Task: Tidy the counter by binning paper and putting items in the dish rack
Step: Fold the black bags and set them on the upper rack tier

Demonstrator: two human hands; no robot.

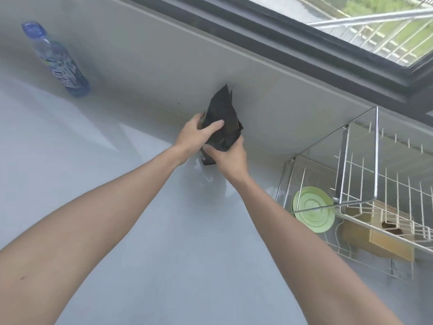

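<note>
A crumpled piece of black paper (223,113) stands up just above the grey counter (117,207), close to the back wall. My left hand (196,134) grips its upper left side, thumb across the front. My right hand (230,158) clasps its lower end from the right. A metal wire dish rack (365,184) stands at the right edge of the counter. Inside it lean a pale green plate (312,208) and a wooden block (384,235).
A plastic water bottle (57,59) with a blue cap and blue label stands at the far left by the wall. A dark-framed window (328,43) runs above the back wall, with railings outside.
</note>
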